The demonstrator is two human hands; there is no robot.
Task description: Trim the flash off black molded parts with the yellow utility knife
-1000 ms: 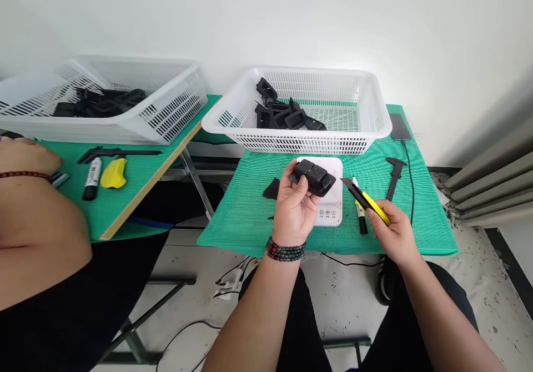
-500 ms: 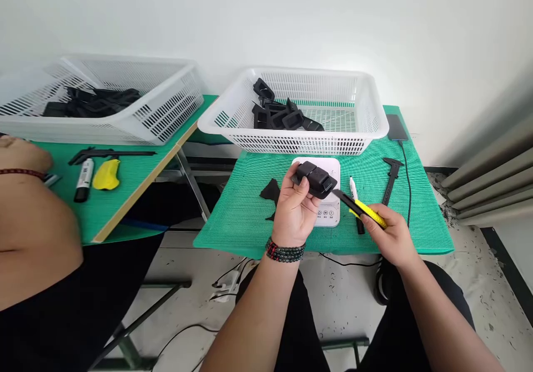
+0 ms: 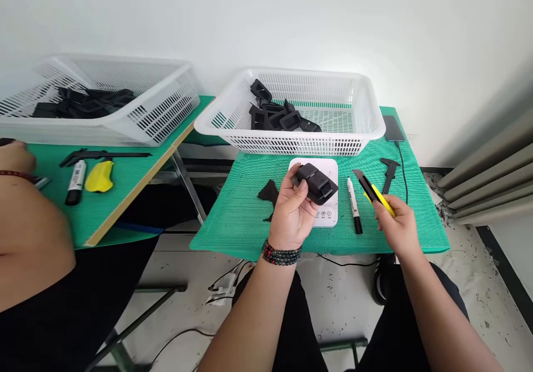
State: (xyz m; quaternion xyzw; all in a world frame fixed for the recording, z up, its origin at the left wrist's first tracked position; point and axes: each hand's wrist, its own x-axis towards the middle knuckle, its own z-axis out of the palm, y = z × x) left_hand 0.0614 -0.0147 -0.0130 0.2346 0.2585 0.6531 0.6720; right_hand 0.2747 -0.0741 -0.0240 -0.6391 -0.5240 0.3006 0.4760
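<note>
My left hand (image 3: 294,208) grips a black moulded part (image 3: 315,182) with a raised body and a flat flange, held above a white digital scale (image 3: 331,216). In my right hand (image 3: 395,222) is a yellow and black utility knife (image 3: 377,195), its blade out and pointing up and left, apart from the part. Between the hands a white marker with a black end (image 3: 354,205) lies on the green mat (image 3: 237,211). Left of the scale are black scraps (image 3: 270,194). A black caliper (image 3: 390,175) lies beyond my right hand.
A white basket (image 3: 291,143) holding several black parts stands at the back. Beside it lies a dark flat device (image 3: 393,129) with a cable. On the left table, a co-worker's arm (image 3: 33,222) is near another basket (image 3: 166,105), a caliper, a marker and a yellow object (image 3: 99,176).
My right hand has drawn the knife away from the black part, rightward and up. My left hand still holds the part in nearly the same place. The view has shifted slightly.
</note>
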